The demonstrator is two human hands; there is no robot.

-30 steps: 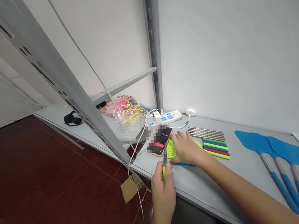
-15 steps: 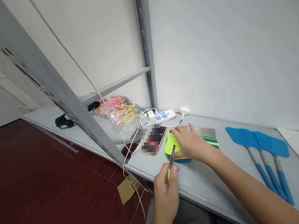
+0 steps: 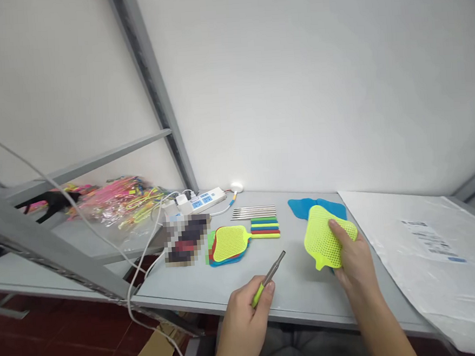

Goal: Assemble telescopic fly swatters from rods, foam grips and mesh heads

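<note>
In my left hand (image 3: 247,313) is a metal telescopic rod with a yellow-green grip (image 3: 271,273), its bare metal end tilted up and to the right. My right hand (image 3: 352,251) grips a yellow-green perforated fly swatter head (image 3: 323,237) by one side, its short neck pointing down. The rod end and the neck are apart. On the table lies a stack of swatter heads, with a yellow one (image 3: 230,242) on top and red, green and blue edges below. Beside it lie several coloured handles (image 3: 265,227) and several thin metal rods (image 3: 254,212). Blue swatter heads (image 3: 304,207) lie partly behind my right hand.
A blurred-out phone (image 3: 189,241) and a white power strip (image 3: 206,200) with plugs stand at the left of the grey table (image 3: 180,285). A white plastic sheet (image 3: 421,252) covers the right side. White cables (image 3: 131,288) hang by the shelf post. Bagged colourful cords (image 3: 121,202) lie farther left.
My right hand has lifted a yellow-green swatter head off the stack and moved right with it. My left hand still holds the rod. The view has turned to the right.
</note>
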